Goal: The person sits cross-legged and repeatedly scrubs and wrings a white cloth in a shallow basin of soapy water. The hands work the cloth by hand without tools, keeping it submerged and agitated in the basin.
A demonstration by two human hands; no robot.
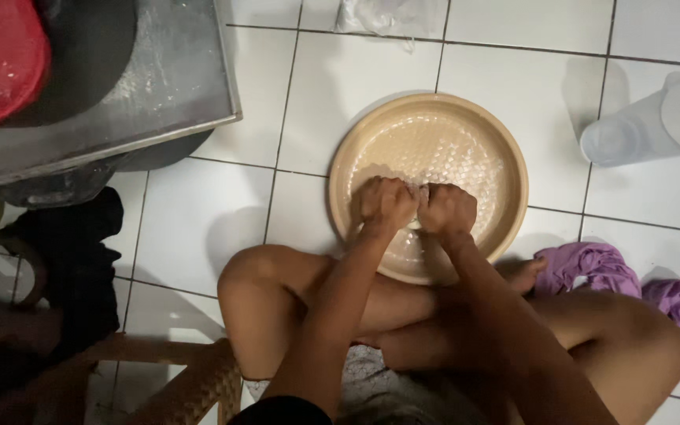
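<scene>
Left hand [387, 205] and right hand [448, 209] fisted side by side, gripping wet cloth [421, 191], inside tan basin [513, 169] on tiled floor [198, 220]

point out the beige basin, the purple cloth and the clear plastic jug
beige basin [505, 142], head view, on its bare upper right rim
purple cloth [592, 267], head view, on the middle of the crumpled bundle
clear plastic jug [655, 118], head view, on its side wall

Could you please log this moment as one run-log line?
left hand: fisted on cloth | right hand: same | basin: tan, on tiled floor
</scene>
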